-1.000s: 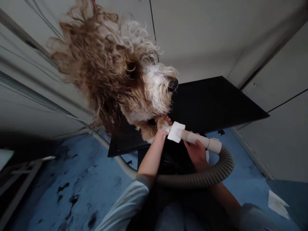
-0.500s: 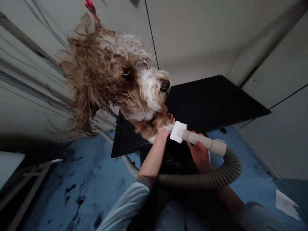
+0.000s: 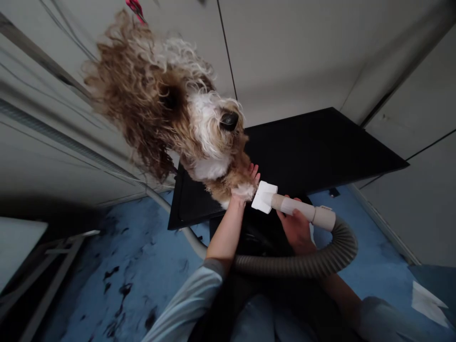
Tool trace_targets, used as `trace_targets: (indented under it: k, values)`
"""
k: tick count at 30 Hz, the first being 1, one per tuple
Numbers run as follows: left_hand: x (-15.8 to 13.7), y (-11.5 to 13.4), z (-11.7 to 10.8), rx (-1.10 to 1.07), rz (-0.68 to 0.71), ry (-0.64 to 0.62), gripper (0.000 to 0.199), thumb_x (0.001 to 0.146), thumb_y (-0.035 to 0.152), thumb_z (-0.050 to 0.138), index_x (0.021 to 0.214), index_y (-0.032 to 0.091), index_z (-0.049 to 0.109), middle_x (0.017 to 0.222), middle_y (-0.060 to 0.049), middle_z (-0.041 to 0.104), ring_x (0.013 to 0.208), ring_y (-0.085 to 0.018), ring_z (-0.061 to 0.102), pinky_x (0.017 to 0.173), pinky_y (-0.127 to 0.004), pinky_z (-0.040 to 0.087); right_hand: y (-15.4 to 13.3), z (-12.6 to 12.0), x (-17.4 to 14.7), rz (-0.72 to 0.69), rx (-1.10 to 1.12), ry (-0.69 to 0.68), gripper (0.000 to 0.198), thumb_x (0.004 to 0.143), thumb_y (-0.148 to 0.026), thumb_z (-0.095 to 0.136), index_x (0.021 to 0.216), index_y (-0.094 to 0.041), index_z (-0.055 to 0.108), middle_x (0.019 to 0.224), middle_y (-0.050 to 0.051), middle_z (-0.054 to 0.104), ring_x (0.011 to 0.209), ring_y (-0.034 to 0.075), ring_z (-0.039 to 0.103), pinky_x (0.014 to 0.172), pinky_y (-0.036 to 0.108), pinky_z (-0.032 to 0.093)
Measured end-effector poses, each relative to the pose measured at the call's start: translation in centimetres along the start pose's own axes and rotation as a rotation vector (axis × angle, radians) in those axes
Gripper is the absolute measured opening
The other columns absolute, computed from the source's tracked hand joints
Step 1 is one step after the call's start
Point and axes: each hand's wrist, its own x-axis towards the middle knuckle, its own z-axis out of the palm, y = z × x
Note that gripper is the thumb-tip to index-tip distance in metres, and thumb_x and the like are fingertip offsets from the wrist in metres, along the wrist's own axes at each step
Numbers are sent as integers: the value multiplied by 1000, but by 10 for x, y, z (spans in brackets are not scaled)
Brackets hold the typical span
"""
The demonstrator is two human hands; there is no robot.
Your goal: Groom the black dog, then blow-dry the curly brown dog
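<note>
A curly brown-and-white dog (image 3: 153,90) is on a black grooming table (image 3: 302,142), its nose pointing right. My left hand (image 3: 254,174) is under the dog's front paw (image 3: 245,191) and supports it; the fingertips show past the fur. In my right hand (image 3: 298,229) is the pale handle of a blow dryer hose (image 3: 302,266), fingers wrapped round it. Its flat white nozzle (image 3: 265,196) points at the paw from close by. The ribbed grey hose loops back across my lap under my left forearm.
A pink clip or loop (image 3: 135,9) hangs above the dog's head. Dark hair tufts (image 3: 124,289) litter the blue floor (image 3: 171,261). A white-topped stand (image 3: 21,242) is at left, and white paper (image 3: 427,304) lies at lower right. Pale walls (image 3: 302,57) stand behind the table.
The dog's head has turned slightly towards me, and its blown fur has settled closer to the head. My hands and the nozzle have hardly moved.
</note>
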Motion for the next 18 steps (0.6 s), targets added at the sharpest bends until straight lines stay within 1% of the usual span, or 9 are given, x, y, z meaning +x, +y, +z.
trace_targets:
  k: [4, 8, 11, 14, 18]
  values:
    - [5, 1, -7, 9, 3, 16, 27, 95, 37, 48, 103, 23, 69, 126, -10, 66, 133, -26, 54, 100, -43, 53, 0, -1, 0, 34, 17, -11, 33, 64, -26, 79, 95, -32, 69, 106, -5, 75, 120, 21, 62, 121, 59, 30]
    - [7, -1, -11, 52, -12, 87, 27, 96, 34, 44, 101, 22, 68, 133, -10, 62, 136, -26, 52, 101, -42, 53, 2, 1, 1, 4, -20, -33, 35, 65, -27, 79, 98, -33, 67, 108, -5, 74, 122, 20, 61, 120, 59, 31]
    - [5, -1, -11, 39, -5, 89, 30, 97, 32, 41, 101, 19, 68, 128, -11, 65, 134, -26, 54, 100, -41, 54, 5, 3, 3, -26, -54, -32, 38, 64, -26, 81, 99, -32, 66, 108, -4, 73, 123, 22, 61, 121, 60, 31]
    - [2, 0, -12, 13, -13, 78, 28, 95, 27, 43, 103, 19, 69, 122, -10, 68, 131, -25, 56, 99, -40, 55, 8, 5, 5, -11, -67, -26, 40, 63, -27, 81, 99, -32, 65, 109, -2, 73, 122, 24, 61, 120, 63, 30]
    - [1, -1, -16, -1, -15, 107, 28, 96, 27, 42, 95, 20, 69, 119, -10, 68, 127, -26, 59, 96, -42, 56, 13, 4, 7, -3, -75, -8, 41, 63, -27, 81, 100, -32, 63, 110, -3, 73, 118, 22, 63, 121, 62, 30]
